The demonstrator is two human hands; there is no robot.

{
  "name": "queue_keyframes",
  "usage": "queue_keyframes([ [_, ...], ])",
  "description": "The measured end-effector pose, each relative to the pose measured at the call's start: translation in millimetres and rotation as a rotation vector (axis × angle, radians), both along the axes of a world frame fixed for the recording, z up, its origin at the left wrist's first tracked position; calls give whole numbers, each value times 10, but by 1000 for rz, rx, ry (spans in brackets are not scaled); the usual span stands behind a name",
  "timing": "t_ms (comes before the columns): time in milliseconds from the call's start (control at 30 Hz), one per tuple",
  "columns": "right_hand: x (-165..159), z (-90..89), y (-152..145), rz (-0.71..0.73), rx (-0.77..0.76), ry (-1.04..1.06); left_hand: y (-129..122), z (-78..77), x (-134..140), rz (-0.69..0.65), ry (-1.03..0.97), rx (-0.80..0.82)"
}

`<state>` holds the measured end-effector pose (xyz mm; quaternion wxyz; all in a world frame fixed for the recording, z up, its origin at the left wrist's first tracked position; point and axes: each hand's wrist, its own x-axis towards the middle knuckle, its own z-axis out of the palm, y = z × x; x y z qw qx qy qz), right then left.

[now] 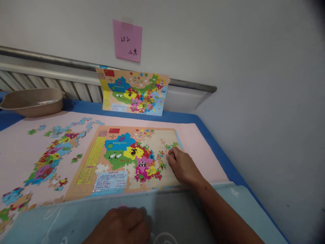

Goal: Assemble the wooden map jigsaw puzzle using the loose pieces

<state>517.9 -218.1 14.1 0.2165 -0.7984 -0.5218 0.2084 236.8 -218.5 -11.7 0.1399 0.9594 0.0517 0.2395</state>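
Note:
A wooden map puzzle board [93,159] lies flat on a pink mat, partly filled with coloured pieces on its left and middle. My right hand [183,166] rests on the board's right part, fingertips pinched on a small puzzle piece [169,153] beside loose green pieces. My left hand [122,225] lies low at the near edge on a pale blue cloth, fingers curled; whether anything is in it is hidden.
Several loose puzzle pieces [48,159] spread over the pink mat [203,149] to the left. A reference map picture [133,91] leans against the wall rail. A beige basin [33,101] stands at the back left. A pink note [127,40] hangs on the wall.

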Motion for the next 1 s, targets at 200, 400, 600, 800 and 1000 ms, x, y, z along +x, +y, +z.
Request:
queue_keyframes([
  [200,89,40,-97,365,-97,-164,-35,-116,-16,-18,-12,-2],
  [400,98,22,-83,359,-112,-152,-58,-191,31,15,-3,76],
  [600,60,41,-87,385,-130,-195,-53,-180,41,11,11,96],
  [800,9,69,-106,377,-138,-264,-49,-164,66,17,-30,81],
  [1000,33,52,-97,439,-121,-292,-47,-158,75,22,-25,82],
])
